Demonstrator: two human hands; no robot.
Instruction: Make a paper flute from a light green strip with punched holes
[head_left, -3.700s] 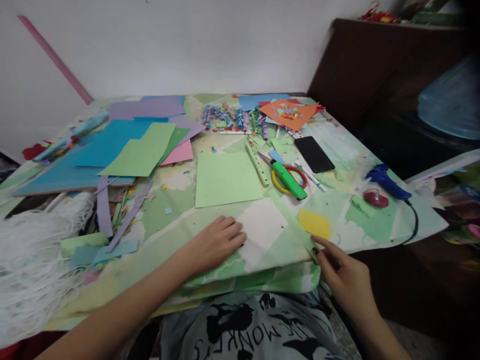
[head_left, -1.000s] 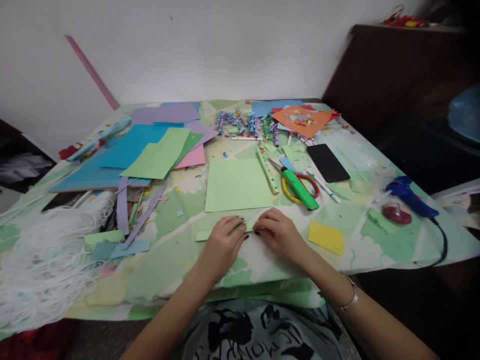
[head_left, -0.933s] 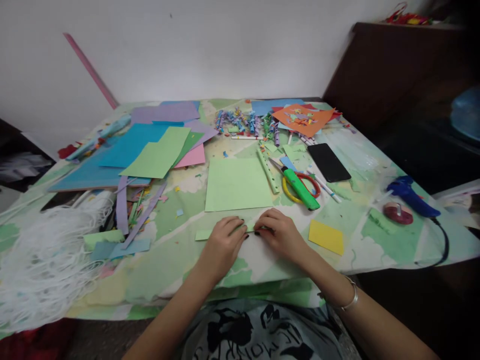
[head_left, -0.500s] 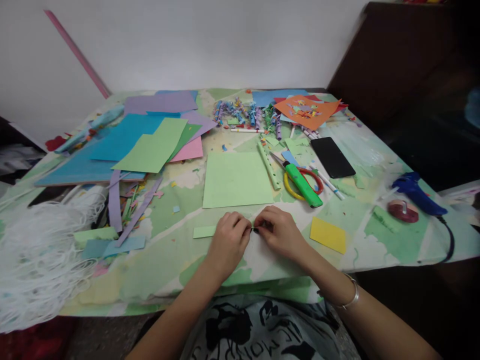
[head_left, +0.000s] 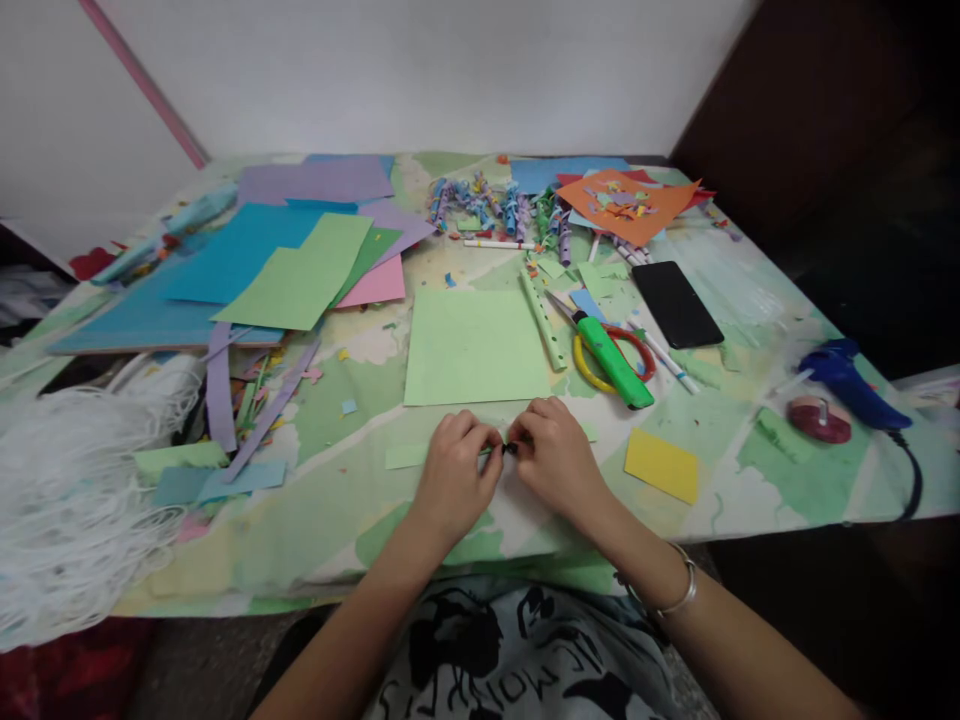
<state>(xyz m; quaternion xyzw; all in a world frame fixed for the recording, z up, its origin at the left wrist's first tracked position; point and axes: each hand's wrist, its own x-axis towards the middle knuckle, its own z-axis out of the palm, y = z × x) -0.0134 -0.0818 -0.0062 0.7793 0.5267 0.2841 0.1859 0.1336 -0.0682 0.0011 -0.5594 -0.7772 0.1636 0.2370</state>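
Observation:
Near the table's front edge my left hand point(head_left: 459, 475) and my right hand point(head_left: 559, 455) meet, fingertips pinched close together. Between them is a small dark piece point(head_left: 511, 448), with my right fingertips on it. What my left fingers pinch is too small to make out. A light green paper strip point(head_left: 405, 457) lies flat and runs under my left hand. Just beyond my hands rests a light green sheet point(head_left: 476, 350). To its right are a rolled green paper tube point(head_left: 545, 322), a green cutter point(head_left: 613, 362) and scissors with red and yellow handles point(head_left: 643, 345).
Coloured sheets point(head_left: 292, 270) are stacked at the left, behind a tangle of white string point(head_left: 82, 510). A phone point(head_left: 677, 304), a yellow paper point(head_left: 661, 465), a tape roll point(head_left: 819, 418) and a blue glue gun point(head_left: 855, 385) lie to the right. Paper curls point(head_left: 510, 213) stand at the back.
The view has shifted slightly. My fingertips have parted a little, and the dark piece between them shows more. A bit of light green paper now shows beyond my right hand.

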